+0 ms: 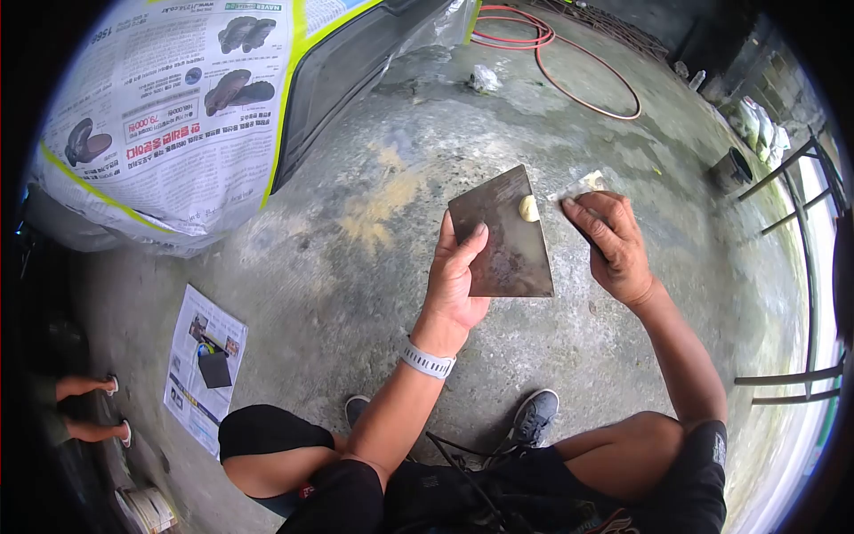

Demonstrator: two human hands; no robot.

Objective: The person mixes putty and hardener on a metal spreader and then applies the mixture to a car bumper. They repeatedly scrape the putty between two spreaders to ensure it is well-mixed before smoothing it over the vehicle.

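Observation:
My left hand grips a flat dark metal plate at its left edge, thumb on top. A small dab of cream-coloured putty sits near the plate's right edge. Just right of the plate, my right hand is closed on a thin flat spreader with pale putty on its far end. The spreader is apart from the plate. Fingers hide most of the spreader's body, so its full shape does not show.
A car part masked with newspaper and yellow-green tape stands upper left. Newspaper with a dark block lies on the concrete floor. Beyond are a red hose, a black bucket and a metal frame. Another person's legs show at left.

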